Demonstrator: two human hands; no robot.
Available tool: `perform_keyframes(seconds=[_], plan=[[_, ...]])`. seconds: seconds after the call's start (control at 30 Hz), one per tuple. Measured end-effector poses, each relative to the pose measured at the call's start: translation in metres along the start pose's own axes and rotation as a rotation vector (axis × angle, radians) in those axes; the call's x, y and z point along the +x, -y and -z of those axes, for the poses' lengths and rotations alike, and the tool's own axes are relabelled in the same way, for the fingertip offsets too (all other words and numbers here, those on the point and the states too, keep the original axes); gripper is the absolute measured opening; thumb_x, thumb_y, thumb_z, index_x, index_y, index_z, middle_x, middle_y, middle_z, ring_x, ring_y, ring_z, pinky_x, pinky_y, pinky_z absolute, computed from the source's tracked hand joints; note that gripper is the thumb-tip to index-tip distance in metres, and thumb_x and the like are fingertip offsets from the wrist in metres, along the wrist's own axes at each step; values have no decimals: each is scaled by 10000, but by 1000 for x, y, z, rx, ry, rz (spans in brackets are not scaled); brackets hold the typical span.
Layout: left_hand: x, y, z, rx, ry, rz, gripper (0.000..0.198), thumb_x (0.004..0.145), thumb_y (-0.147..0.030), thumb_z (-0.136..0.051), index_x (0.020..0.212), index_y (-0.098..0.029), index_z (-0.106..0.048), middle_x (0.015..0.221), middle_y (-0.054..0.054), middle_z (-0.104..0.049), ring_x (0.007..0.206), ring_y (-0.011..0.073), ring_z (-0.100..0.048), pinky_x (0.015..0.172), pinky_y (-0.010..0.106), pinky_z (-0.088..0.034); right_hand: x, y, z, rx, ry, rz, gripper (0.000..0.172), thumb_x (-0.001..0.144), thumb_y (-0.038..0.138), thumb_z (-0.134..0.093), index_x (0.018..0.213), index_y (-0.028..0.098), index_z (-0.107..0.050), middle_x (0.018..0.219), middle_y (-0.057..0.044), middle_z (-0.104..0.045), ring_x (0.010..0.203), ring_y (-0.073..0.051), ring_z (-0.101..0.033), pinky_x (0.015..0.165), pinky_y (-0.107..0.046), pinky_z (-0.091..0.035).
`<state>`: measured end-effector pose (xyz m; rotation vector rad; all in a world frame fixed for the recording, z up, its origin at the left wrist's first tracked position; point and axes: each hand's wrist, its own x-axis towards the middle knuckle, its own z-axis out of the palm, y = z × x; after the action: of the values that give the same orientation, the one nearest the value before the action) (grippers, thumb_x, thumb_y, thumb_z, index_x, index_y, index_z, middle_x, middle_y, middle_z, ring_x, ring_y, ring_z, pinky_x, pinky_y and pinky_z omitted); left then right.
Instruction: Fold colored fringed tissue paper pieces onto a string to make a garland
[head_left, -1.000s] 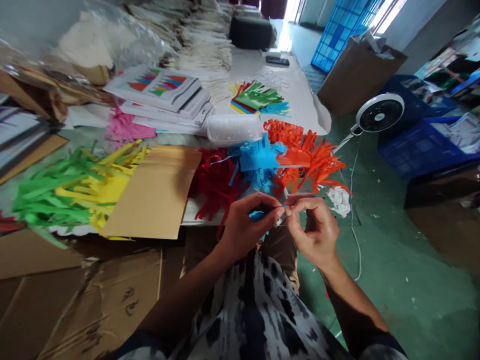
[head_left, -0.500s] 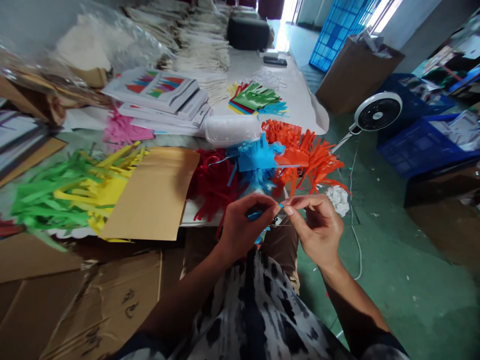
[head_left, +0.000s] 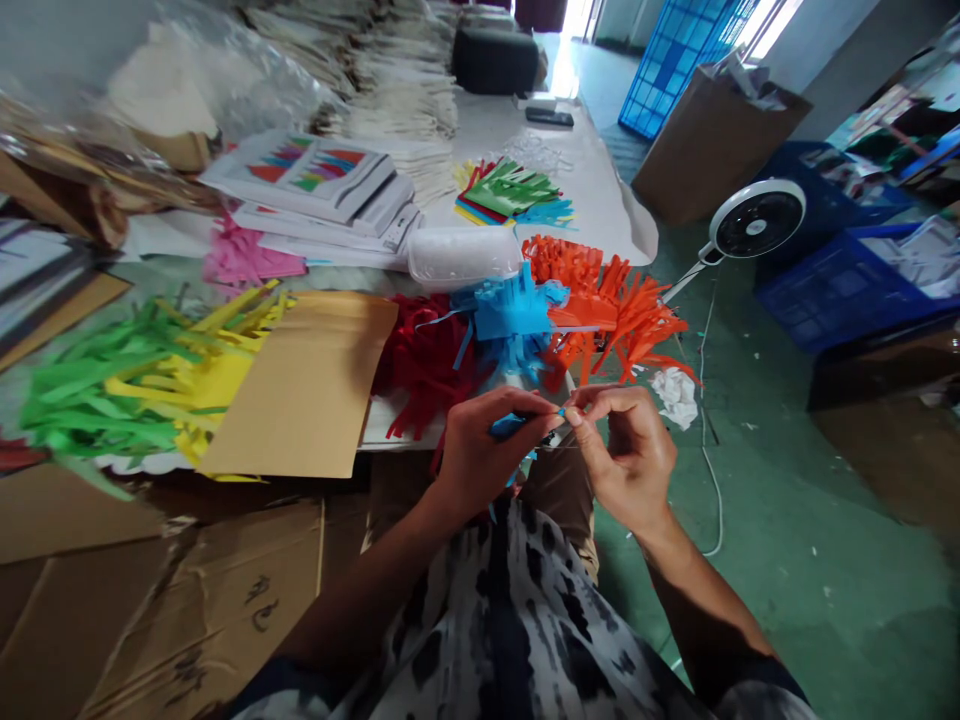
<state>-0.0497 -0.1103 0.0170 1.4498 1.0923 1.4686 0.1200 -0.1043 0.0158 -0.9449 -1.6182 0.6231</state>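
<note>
Green-painted floor [head_left: 825, 600] runs beside my long desk [head_left: 585, 130], which carries heaps of fringed paper, blue [head_left: 517, 310] and orange [head_left: 622, 320], next to a kraft-paper sheet [head_left: 300, 385]. Just off the desk's edge, above my lap, both hands are closed: my left hand [head_left: 487, 450] grips a small blue paper strip [head_left: 514, 426], and my right hand [head_left: 626, 460] pinches its tip tightly between thumb and forefinger.
</note>
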Motion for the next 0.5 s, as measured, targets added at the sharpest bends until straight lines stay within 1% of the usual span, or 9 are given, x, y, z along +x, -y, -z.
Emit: perform_keyframes(seconds=[0.07,0.13,0.2,0.3,0.4,0.5], plan=[[0,-1,2,-30,33,44,108,856,-222,-825,957,-201,-792,907,24,-799,824,139,-738,771,235,-586,0,-2,2,6,6,-12,153,935,141,-709,936,249,-600,956,1,-662,906,-175,-669,814,-358,-534],[0,-1,3,-59,51,87,172,856,-224,-821,1021,-200,-776,926,28,-792,835,141,-738,769,235,-591,1,-3,5,4,7,-22,158,935,146,-712,928,248,-592,953,2,-660,912,-174,-669,817,-354,-537],[1,-1,4,-67,42,97,174,861,-218,-812,1023,-197,-752,907,20,-774,819,134,-728,761,229,-587,1,-4,7,-6,15,-30,157,932,154,-721,942,251,-598,958,4,-664,918,-176,-679,831,-360,-547],[3,-1,4,-33,20,68,138,866,-198,-796,975,-194,-712,898,10,-754,806,121,-711,764,220,-574,2,-3,12,-49,62,-35,171,927,162,-734,1010,261,-621,987,2,-683,950,-188,-706,874,-382,-564],[3,-2,1,19,21,36,115,875,-182,-770,952,-192,-685,892,5,-739,794,113,-696,763,217,-562,5,0,17,-129,130,23,202,933,142,-717,1063,265,-623,1020,-4,-701,982,-191,-716,902,-388,-571],[3,-3,-1,70,35,-2,101,876,-167,-744,936,-194,-667,887,4,-732,800,119,-695,784,232,-559,7,1,20,-198,166,117,199,935,122,-682,1055,263,-610,997,-3,-697,981,-191,-710,879,-377,-576]])
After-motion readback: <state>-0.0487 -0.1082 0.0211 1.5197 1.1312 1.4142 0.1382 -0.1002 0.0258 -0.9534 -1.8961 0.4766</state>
